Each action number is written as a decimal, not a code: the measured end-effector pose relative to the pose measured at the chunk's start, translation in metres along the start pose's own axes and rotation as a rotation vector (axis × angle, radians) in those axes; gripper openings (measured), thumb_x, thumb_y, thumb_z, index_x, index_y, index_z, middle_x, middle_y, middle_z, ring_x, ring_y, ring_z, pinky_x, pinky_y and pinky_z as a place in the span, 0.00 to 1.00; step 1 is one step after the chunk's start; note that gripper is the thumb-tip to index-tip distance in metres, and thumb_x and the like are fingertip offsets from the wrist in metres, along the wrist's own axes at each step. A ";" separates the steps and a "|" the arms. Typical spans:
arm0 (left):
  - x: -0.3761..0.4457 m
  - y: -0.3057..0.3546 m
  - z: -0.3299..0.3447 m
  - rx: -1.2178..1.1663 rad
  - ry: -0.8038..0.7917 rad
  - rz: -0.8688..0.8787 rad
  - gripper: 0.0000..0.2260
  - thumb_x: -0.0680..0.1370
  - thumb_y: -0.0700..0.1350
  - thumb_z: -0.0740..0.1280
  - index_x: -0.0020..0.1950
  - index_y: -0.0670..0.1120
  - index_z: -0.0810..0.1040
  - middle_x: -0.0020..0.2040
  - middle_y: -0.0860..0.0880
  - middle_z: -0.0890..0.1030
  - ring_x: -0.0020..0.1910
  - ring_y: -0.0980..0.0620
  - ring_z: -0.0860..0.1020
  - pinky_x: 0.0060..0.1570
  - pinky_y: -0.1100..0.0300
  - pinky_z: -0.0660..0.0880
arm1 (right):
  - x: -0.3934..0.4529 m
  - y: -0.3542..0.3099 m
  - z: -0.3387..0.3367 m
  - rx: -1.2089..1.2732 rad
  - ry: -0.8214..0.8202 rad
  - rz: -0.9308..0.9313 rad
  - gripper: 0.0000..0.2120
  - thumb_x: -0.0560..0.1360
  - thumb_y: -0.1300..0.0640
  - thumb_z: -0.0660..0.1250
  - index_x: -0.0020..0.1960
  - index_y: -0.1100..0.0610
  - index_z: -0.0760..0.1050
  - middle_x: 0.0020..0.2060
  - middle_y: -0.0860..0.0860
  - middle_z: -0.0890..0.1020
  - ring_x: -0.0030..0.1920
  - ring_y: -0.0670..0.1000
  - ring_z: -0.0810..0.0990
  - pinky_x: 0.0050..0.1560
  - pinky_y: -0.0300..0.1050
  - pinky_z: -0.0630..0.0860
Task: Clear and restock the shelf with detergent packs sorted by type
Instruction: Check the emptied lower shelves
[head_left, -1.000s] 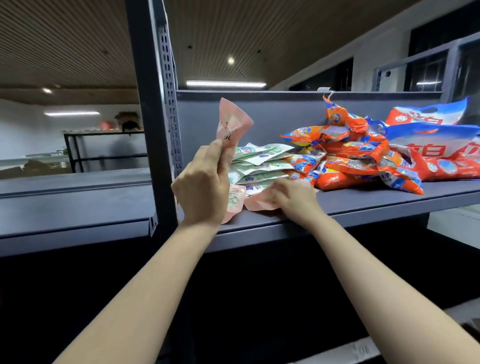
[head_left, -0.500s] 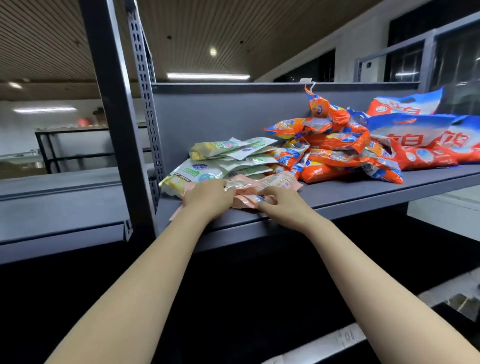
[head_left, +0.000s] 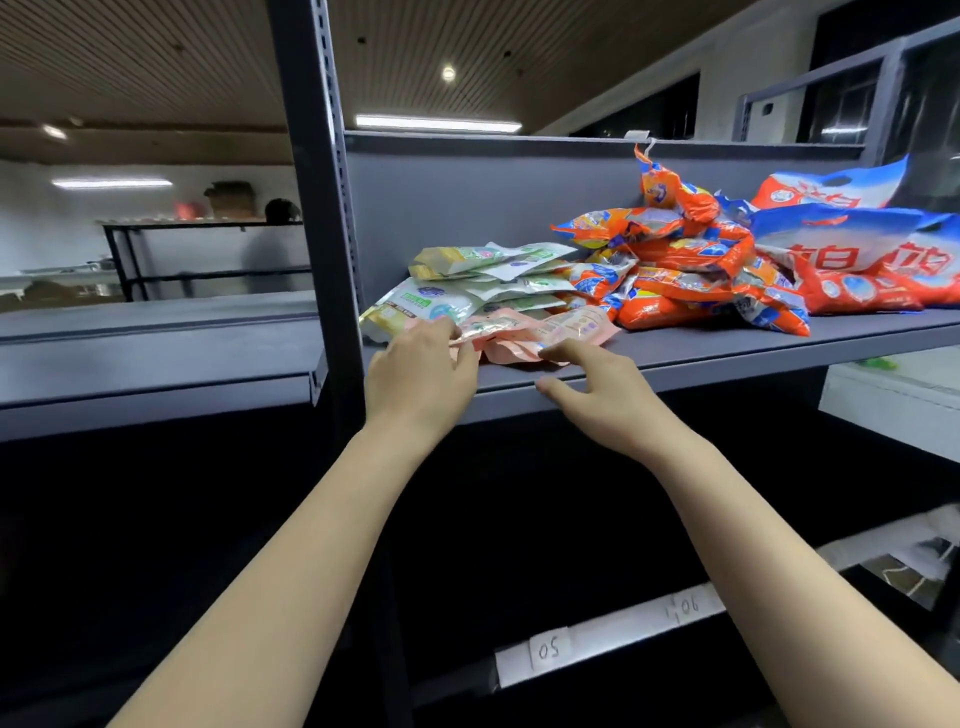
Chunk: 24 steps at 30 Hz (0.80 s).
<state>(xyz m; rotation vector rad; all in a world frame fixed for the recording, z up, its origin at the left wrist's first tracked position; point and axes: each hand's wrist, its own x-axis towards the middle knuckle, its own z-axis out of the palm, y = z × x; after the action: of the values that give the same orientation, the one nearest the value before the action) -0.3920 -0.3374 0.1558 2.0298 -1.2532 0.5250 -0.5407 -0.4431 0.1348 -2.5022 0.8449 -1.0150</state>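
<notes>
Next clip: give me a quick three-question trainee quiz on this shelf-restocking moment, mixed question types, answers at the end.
1. True or false: the orange packs are piled to the right of the green-and-white packs.
2. Which packs lie nearest the shelf front edge, at the fingertips of both hands? A) blue-and-white bags B) pink packs C) orange packs
3. Fill in: the left hand lies on the ____ end of the pink packs.

Key
1. True
2. B; the right hand reaches them with relaxed fingers.
3. left
</notes>
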 end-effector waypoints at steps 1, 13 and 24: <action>-0.010 -0.002 -0.005 -0.006 0.023 0.007 0.13 0.79 0.49 0.57 0.57 0.46 0.77 0.55 0.47 0.79 0.54 0.45 0.75 0.49 0.54 0.69 | -0.007 -0.005 0.001 0.000 -0.005 -0.016 0.19 0.77 0.50 0.65 0.66 0.53 0.72 0.63 0.49 0.76 0.65 0.48 0.72 0.59 0.40 0.66; -0.110 -0.097 -0.060 0.157 0.050 -0.078 0.13 0.79 0.49 0.59 0.60 0.49 0.77 0.55 0.52 0.80 0.54 0.48 0.75 0.56 0.54 0.67 | -0.065 -0.070 0.053 0.041 -0.092 -0.218 0.17 0.76 0.48 0.65 0.65 0.49 0.73 0.62 0.43 0.77 0.64 0.44 0.72 0.64 0.40 0.67; -0.168 -0.234 -0.108 0.258 0.032 -0.309 0.13 0.79 0.49 0.59 0.62 0.49 0.76 0.48 0.52 0.80 0.49 0.50 0.76 0.57 0.55 0.66 | -0.074 -0.155 0.174 0.131 -0.311 -0.311 0.17 0.76 0.46 0.63 0.64 0.47 0.72 0.59 0.40 0.77 0.63 0.43 0.72 0.63 0.41 0.69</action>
<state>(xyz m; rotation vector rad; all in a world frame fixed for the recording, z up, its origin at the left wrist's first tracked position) -0.2579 -0.0850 0.0416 2.3652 -0.8638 0.5898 -0.3966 -0.2653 0.0490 -2.6308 0.2959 -0.7090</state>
